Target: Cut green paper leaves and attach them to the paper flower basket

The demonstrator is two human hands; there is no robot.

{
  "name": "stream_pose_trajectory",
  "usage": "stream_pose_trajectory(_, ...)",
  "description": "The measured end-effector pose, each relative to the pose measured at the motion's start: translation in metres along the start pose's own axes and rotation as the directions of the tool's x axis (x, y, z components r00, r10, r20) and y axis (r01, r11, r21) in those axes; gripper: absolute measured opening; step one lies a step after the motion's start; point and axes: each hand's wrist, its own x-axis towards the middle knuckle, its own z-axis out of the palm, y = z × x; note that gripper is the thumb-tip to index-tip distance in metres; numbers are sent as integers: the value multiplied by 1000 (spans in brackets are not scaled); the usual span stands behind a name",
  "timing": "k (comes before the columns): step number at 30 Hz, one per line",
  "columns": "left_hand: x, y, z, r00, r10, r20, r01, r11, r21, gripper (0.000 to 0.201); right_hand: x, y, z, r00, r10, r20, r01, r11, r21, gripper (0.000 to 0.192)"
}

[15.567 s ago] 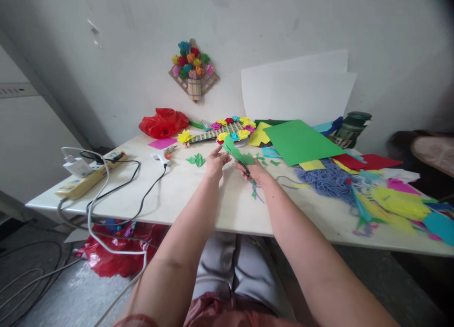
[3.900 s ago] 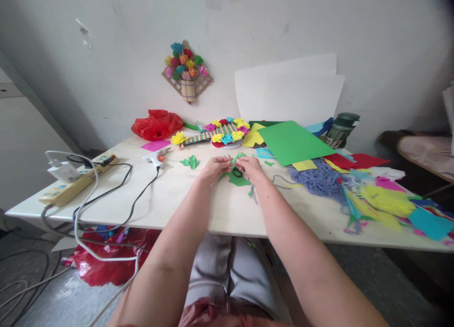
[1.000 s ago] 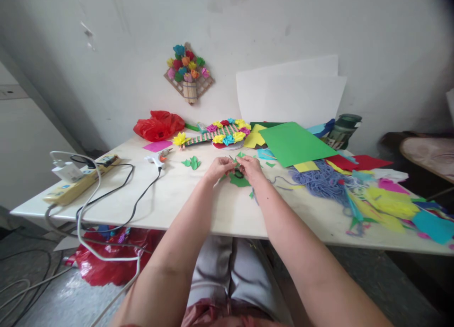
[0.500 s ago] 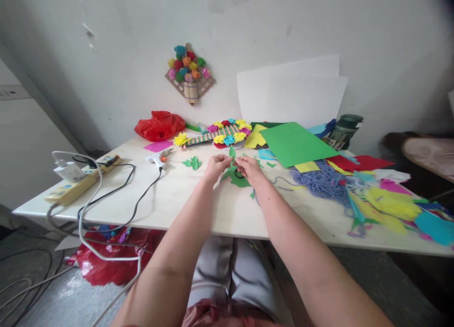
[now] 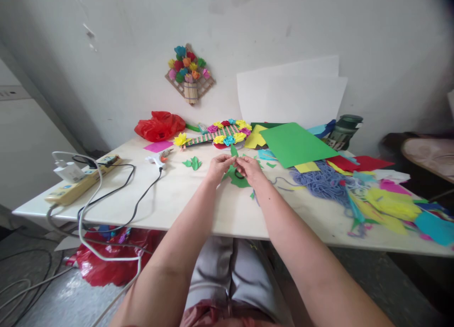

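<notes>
Both grips pinched narrow on small green paper leaf (image 5: 233,151), left hand (image 5: 219,167) and right hand (image 5: 250,169) meeting above tabletop (image 5: 198,199). Keep pinch light, crease along midline. Green offcut (image 5: 238,179) and scissors (image 5: 240,175) below; finished leaves (image 5: 192,163) to left.

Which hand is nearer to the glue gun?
Left. The left hand is closer to the glue gun, on its right; the right hand is farther right.

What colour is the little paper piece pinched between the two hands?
Green; the small paper piece shows best in the head view.
</notes>
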Motion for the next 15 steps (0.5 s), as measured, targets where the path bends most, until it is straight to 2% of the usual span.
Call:
stream_pose_trajectory(3, 0, 1, -2, 1000, 4, 14, -3, 999, -32, 35, 0, -3, -3, 999, -9, 41, 10, 1000, -16, 27)
stream_pose_trajectory(7, 1, 4, -6, 999, -12, -42, 10, 998, -63, 35, -2, -5, -6, 989, 13, 147, -6, 999, -54, 27)
stream_pose_trajectory(12, 2, 3, -5, 999, -5, -50, 1, 997, -72, 33, -2, -4, -6, 988, 48, 146, -40, 998, -56, 27)
stream_pose_trajectory(15, 0, 3, -3, 999, -1, -46, -1, 999, -44, 33, -1, -2, -5, 986, 22, 167, -10, 997, -76, 29)
